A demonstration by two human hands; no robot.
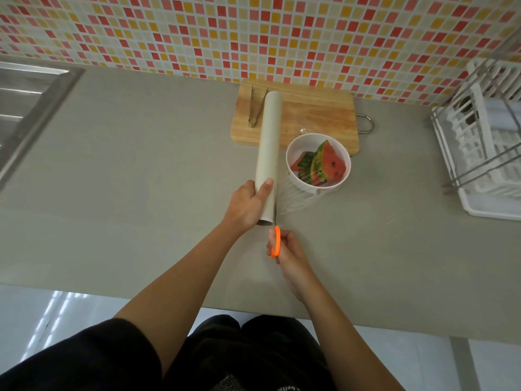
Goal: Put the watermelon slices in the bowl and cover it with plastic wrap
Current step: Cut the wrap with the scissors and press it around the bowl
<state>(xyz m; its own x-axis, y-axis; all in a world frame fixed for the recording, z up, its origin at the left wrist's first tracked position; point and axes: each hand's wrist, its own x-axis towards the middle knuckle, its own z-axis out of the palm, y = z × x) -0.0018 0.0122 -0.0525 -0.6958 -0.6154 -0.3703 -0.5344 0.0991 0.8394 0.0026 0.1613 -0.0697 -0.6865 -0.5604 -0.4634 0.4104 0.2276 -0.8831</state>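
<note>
A white bowl (pixel 293 171) on the grey counter holds several watermelon slices (pixel 327 164). Clear plastic wrap (pixel 294 199) stretches from the roll across the bowl's top. My left hand (pixel 248 206) grips the near end of the long cream plastic wrap roll (pixel 269 145), which lies pointing away from me, just left of the bowl. My right hand (pixel 287 249) holds orange-handled scissors (pixel 275 241). Their blades run along the roll's right side, at the film's near edge.
A wooden cutting board (pixel 313 114) lies behind the bowl with metal tongs (pixel 255 108) on it. A white dish rack (pixel 485 142) stands at the right. A steel sink (pixel 25 108) is at the far left. A tiled wall backs the counter.
</note>
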